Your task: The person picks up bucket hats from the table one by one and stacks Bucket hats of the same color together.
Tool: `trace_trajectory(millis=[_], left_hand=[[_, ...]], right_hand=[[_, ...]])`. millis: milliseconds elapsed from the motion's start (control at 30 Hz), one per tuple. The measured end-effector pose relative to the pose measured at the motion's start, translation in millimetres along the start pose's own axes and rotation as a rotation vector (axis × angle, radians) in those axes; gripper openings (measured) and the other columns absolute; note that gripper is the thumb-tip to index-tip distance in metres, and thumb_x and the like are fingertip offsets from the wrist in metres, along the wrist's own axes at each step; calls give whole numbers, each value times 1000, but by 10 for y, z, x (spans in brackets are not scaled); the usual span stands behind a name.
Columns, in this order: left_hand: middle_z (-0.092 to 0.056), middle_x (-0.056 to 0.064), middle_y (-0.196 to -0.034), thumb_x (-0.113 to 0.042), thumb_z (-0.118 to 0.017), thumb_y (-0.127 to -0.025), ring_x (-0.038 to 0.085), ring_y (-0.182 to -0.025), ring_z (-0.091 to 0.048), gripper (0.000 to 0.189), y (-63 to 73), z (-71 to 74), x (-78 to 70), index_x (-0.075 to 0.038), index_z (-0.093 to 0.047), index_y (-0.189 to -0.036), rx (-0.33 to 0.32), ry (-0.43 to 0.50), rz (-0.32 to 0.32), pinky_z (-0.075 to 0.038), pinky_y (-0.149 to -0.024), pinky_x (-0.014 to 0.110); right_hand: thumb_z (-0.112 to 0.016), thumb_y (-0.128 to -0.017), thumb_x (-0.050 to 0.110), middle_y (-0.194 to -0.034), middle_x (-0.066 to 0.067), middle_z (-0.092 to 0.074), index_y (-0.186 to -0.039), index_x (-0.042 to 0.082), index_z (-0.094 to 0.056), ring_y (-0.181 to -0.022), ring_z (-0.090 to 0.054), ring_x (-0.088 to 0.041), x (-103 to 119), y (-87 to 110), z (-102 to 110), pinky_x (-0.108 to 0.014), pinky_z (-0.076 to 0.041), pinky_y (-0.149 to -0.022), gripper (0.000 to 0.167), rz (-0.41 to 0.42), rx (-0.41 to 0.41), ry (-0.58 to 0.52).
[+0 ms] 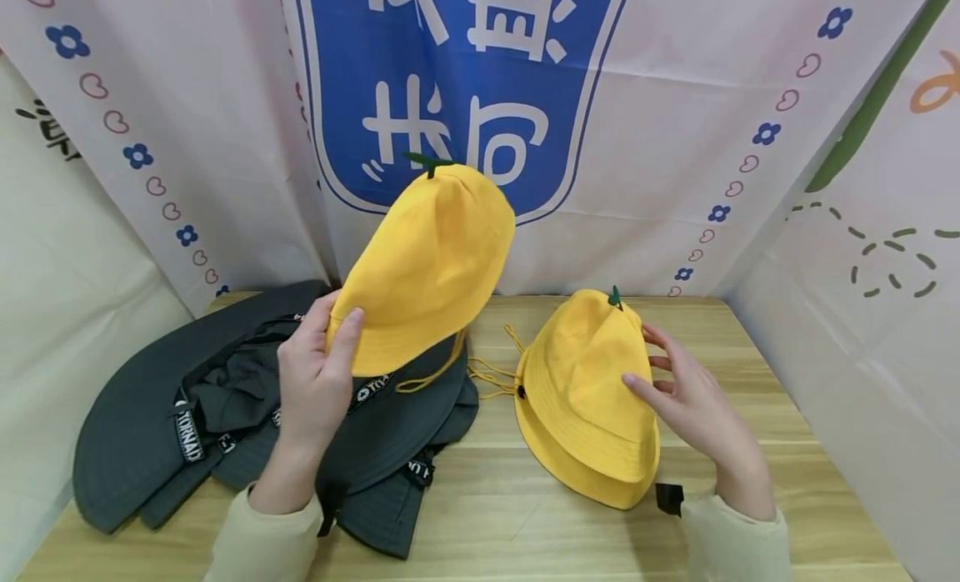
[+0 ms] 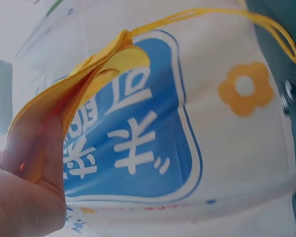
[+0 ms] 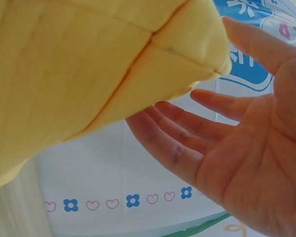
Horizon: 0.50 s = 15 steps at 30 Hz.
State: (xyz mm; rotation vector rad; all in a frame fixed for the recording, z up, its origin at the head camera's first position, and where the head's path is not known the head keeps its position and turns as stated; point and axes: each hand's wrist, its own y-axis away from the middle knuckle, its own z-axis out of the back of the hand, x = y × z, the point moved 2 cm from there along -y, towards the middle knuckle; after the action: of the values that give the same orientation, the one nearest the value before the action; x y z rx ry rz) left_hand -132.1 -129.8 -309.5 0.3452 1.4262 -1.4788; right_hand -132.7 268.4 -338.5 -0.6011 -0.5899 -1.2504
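Pinching the brim of one yellow bucket hat [image 1: 435, 265], our left hand [image 1: 317, 382] holds it tilted above a pile of dark grey wide-brimmed hats [image 1: 142, 407], while our right hand [image 1: 690, 398] — fingers relaxed and spread — touches the crown of a second yellow bucket hat [image 1: 585, 382]. That second hat rests on the wood-grain table [image 1: 487, 515] right of the dark pile, and we see a green sprout [image 1: 616, 298] topping each yellow hat. Beyond the table hangs a white curtain [image 1: 667, 73] printed with a blue panel [image 1: 461, 77], hearts [image 1: 93, 86] and blue flowers [image 1: 67, 42].
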Motion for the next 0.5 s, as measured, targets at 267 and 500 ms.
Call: trace_trajectory(millis=[267,500], left_hand=[[-69,15,-94,-18,-55,-103,4,-75,-62,28,-5,-241,-140,-3,-65,-125,36,109,37,-52,-65,16],[-69,16,-93,-16,-54,-103,5,-75,-64,27,45,-356,-209,-5,-65,-125,80,175,76,-53,-67,19]], right_hand=[[-65,-98,28,-158,-18,-31,-159,11,-21,-134,-45,-39,83,0,-27,-52,-52,-98,76,54,-35,-5],[-69,-96,21,-156,-21,-35,-152,4,-37,-142,-35,-45,298,22,-82,-65,-34,-110,66,158,-278,89]])
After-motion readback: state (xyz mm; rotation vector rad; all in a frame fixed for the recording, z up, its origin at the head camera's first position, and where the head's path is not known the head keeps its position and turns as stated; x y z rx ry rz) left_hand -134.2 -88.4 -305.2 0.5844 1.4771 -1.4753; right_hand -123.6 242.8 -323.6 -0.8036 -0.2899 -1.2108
